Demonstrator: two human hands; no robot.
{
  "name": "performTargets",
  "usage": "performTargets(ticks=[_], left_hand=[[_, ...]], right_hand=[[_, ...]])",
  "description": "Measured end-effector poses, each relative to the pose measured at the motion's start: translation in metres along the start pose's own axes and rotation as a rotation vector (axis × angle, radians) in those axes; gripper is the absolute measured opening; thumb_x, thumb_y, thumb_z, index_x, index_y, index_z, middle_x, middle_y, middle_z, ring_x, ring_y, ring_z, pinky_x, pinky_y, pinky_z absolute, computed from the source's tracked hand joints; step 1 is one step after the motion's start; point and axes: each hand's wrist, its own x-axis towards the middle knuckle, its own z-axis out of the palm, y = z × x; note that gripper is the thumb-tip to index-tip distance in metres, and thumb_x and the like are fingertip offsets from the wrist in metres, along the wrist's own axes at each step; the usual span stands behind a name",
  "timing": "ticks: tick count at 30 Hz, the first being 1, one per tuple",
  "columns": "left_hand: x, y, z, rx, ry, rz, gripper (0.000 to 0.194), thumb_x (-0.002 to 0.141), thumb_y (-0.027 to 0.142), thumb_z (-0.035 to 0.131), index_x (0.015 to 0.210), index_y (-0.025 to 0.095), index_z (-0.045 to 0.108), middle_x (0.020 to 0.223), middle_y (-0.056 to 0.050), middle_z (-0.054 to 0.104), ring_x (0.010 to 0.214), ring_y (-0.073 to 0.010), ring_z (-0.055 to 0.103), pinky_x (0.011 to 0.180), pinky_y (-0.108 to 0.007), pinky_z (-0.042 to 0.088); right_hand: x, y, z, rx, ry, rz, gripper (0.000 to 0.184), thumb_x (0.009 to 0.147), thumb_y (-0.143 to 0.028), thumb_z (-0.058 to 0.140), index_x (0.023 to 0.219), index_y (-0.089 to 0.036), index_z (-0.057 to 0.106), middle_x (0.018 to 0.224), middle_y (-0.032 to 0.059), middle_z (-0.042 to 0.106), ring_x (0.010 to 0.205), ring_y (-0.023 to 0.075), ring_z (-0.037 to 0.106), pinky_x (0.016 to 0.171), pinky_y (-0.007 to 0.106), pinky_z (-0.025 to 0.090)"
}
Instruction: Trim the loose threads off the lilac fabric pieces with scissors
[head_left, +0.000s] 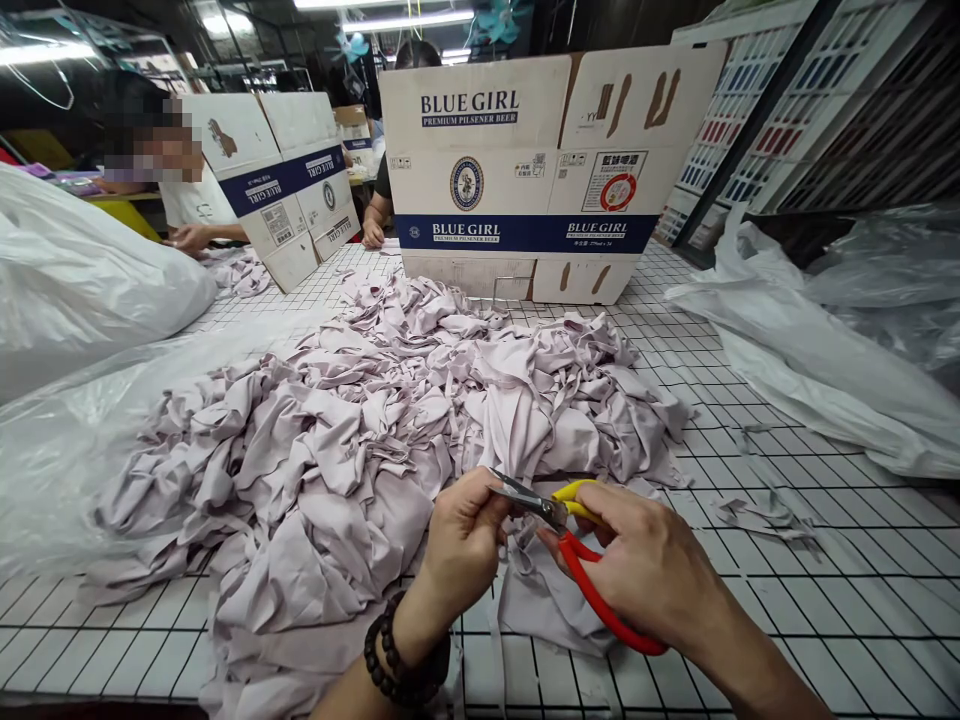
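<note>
My right hand [652, 565] grips a pair of scissors [592, 590] with one red and one yellow handle. The blades point left and reach to the fingertips of my left hand [463, 535]. Those fingers are closed in a pinch, on what looks like the edge of a pale lilac fabric piece, mostly hidden by the hand. One fabric piece [551, 605] hangs or lies below, between my two hands. Just beyond them spreads a large heap of the same crumpled lilac fabric [337, 440]. Dark beads circle my left wrist.
Cardboard boxes [480, 140] stand across the back of the grid-patterned table [847, 580]. Plastic bags lie at left [82, 280] and right [840, 370]. Fabric scraps [769, 515] are at right. A person [196, 200] sits at the far left; another person's hand [373, 232] shows behind the boxes.
</note>
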Motion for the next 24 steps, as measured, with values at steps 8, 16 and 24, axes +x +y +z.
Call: performTargets(ticks=[8, 16, 24], left_hand=[[-0.0017, -0.0047, -0.0026, -0.027, -0.018, -0.044, 0.029, 0.092, 0.029, 0.053, 0.067, 0.017, 0.060, 0.067, -0.001, 0.052, 0.055, -0.0114, 0.049, 0.053, -0.023, 0.039], [-0.0008, -0.0042, -0.0032, -0.033, -0.046, -0.059, 0.029, 0.092, 0.031, 0.053, 0.068, 0.017, 0.061, 0.068, -0.002, 0.053, 0.055, -0.0115, 0.050, 0.051, -0.022, 0.040], [0.0000, -0.0035, -0.0038, -0.045, -0.059, -0.066, 0.028, 0.092, 0.029, 0.053, 0.070, 0.015, 0.064, 0.070, -0.002, 0.055, 0.054, -0.0106, 0.051, 0.048, -0.021, 0.042]], right_hand=[[-0.0003, 0.0004, 0.0017, 0.022, 0.045, -0.030, 0.020, 0.076, -0.041, 0.064, 0.067, -0.024, 0.062, 0.057, -0.0018, 0.056, 0.048, 0.0138, 0.049, 0.046, 0.025, 0.035], [0.0011, 0.0019, 0.0016, 0.059, 0.031, -0.035, 0.020, 0.076, -0.040, 0.065, 0.065, -0.023, 0.061, 0.054, -0.0023, 0.055, 0.047, 0.0130, 0.048, 0.047, 0.024, 0.035], [0.0025, 0.0052, 0.0028, 0.076, -0.001, -0.038, 0.019, 0.075, -0.036, 0.065, 0.064, -0.022, 0.059, 0.054, -0.0032, 0.056, 0.048, 0.0121, 0.049, 0.047, 0.023, 0.034]])
